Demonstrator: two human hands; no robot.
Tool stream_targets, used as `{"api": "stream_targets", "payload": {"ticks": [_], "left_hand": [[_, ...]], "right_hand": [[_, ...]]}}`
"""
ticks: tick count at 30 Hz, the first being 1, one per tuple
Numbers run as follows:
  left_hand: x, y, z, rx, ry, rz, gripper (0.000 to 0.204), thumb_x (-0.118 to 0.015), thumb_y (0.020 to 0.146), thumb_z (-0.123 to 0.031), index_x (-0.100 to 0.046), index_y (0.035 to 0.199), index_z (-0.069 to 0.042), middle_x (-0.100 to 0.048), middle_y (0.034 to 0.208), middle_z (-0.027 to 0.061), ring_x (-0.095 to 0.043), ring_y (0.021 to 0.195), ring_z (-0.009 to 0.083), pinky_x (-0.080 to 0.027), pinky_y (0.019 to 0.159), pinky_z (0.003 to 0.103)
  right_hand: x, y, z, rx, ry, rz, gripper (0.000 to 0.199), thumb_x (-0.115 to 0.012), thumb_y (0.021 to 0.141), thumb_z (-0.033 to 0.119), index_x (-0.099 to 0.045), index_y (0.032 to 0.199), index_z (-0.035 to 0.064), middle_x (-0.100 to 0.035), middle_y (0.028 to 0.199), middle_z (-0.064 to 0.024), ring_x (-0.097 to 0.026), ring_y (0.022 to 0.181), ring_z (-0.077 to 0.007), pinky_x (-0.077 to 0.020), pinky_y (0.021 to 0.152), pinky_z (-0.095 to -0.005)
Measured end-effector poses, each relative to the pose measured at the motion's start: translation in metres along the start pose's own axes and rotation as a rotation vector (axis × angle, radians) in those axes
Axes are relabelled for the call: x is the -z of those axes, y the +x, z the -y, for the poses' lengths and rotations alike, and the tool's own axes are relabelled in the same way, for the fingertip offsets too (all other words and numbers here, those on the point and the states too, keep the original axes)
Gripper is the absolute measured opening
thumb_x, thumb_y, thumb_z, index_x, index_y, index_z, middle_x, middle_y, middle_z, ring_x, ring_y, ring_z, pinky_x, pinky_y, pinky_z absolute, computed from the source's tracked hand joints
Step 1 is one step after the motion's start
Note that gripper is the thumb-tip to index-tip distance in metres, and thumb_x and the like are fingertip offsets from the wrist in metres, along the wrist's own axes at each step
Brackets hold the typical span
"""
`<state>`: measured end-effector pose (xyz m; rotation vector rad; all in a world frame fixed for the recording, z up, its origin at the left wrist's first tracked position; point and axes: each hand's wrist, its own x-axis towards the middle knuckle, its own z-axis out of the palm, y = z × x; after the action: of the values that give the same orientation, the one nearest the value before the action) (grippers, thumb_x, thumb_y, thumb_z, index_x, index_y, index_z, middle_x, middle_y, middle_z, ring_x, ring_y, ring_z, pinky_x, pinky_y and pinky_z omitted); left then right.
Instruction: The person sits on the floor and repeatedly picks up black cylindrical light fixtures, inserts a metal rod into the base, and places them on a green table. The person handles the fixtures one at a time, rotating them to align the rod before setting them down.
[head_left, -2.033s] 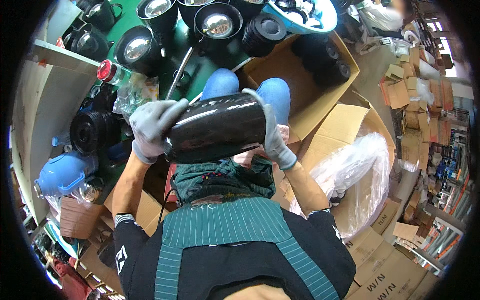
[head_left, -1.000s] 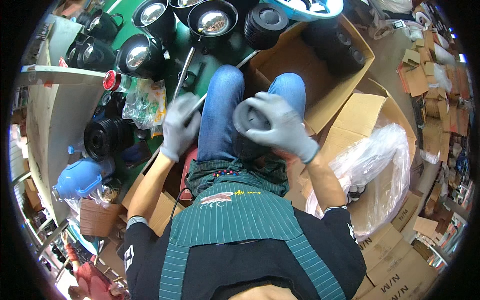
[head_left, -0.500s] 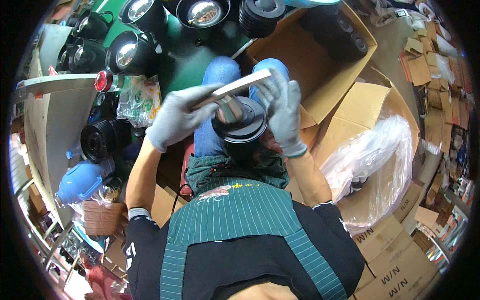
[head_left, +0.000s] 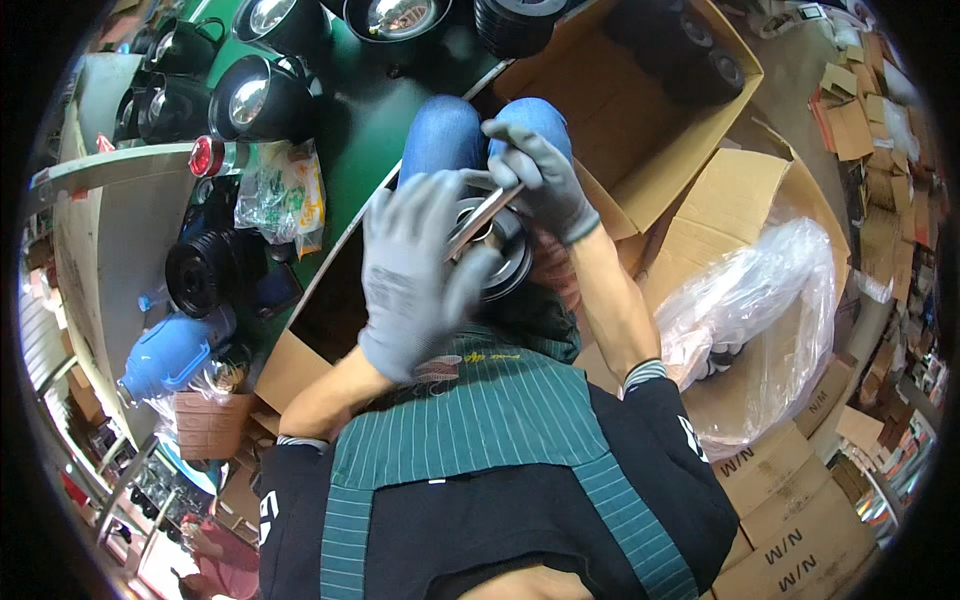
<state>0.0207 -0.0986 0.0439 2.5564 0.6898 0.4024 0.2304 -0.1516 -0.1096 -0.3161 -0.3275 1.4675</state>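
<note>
While the left hand (head_left: 410, 270), in a grey glove, stands open with its fingers straight and its thumb spread, the right hand (head_left: 545, 185), gloved alike, curls its fingers at the upper end of a metal bar (head_left: 487, 216); whether they close on it, I cannot tell. The bar slants between the hands, its lower end in the gap between the left thumb and fingers, over a round black container (head_left: 518, 262) that sits just below the right hand.

Dark printed lettering marks the stacked cardboard boxes (head_left: 785, 530), well below and right of the right hand. Near the left wrist, the green striped apron (head_left: 460, 425) carries small yellow writing beside a picture, and white characters show on the black sleeves (head_left: 690, 440). Left of the left hand, a clear plastic bag (head_left: 280, 195) bears green and yellow print, too small to make out.

Half a second ago the left hand was wrapped around one end of the bar; now its fingers are extended, and the bar lies at a steeper slant.
</note>
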Motion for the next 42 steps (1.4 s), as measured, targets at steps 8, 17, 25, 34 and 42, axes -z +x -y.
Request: {"api": "stream_targets", "payload": {"ticks": [8, 17, 25, 34, 42], "left_hand": [[-0.039, 0.045, 0.107, 0.34, -1.043, 0.409, 0.075, -0.03, 0.117, -0.058, -0.075, 0.131, 0.0, -0.079, 0.115, 0.0176, -0.077, 0.108, 0.0257, -0.058, 0.095, 0.038], [-0.141, 0.135, 0.021, -0.097, -1.223, 1.049, 0.066, -0.048, 0.114, -0.054, -0.08, 0.123, 0.003, -0.081, 0.097, 0.0113, -0.074, 0.089, 0.0188, -0.059, 0.09, 0.034], [-0.111, 0.135, 0.116, -0.538, -0.229, -0.209, 0.035, -0.061, 0.11, -0.021, -0.068, 0.141, -0.004, -0.071, 0.136, 0.0126, -0.07, 0.121, 0.0269, -0.057, 0.107, 0.039], [0.053, 0.022, -0.033, 0.085, 0.459, 0.74, 0.041, -0.062, 0.106, -0.048, -0.077, 0.101, -0.01, -0.075, 0.086, 0.0153, -0.076, 0.069, 0.0313, -0.058, 0.058, 0.043], [-0.019, -0.027, -0.016, 0.278, 0.544, 0.204, 0.057, -0.068, 0.1, -0.063, -0.07, 0.086, -0.008, -0.073, 0.066, 0.0127, -0.077, 0.062, 0.0287, -0.057, 0.054, 0.042]], "right_hand": [[-0.12, -0.067, 0.006, 0.212, -1.186, 0.411, 0.018, -0.074, 0.082, 0.02, -0.074, 0.067, 0.0093, -0.056, 0.059, -0.0035, -0.061, 0.073, -0.0261, -0.0463, 0.117, -0.0554], [-0.175, -0.006, -0.059, 0.104, -1.817, 0.732, 0.037, -0.061, 0.103, 0.037, -0.064, 0.081, 0.0077, -0.06, 0.06, -0.0083, -0.065, 0.058, -0.03, -0.0496, 0.061, -0.0458], [-0.137, -0.007, -0.013, -0.131, -0.346, 0.061, 0.085, -0.028, 0.112, 0.072, -0.071, 0.131, 0.0018, -0.076, 0.106, -0.0172, -0.074, 0.096, -0.0302, -0.0555, 0.106, -0.0459], [-0.104, 0.026, -0.027, -0.114, 0.213, -0.249, 0.084, -0.025, 0.114, 0.067, -0.018, 0.175, 0.0103, -0.026, 0.178, -0.0233, -0.024, 0.166, -0.0377, -0.0142, 0.135, -0.0584], [-0.095, 0.004, -0.006, 0.089, -0.005, -0.294, 0.07, -0.025, 0.116, 0.059, -0.051, 0.155, 0.007, -0.061, 0.151, -0.0219, -0.057, 0.141, -0.0363, -0.0384, 0.126, -0.055]]}}
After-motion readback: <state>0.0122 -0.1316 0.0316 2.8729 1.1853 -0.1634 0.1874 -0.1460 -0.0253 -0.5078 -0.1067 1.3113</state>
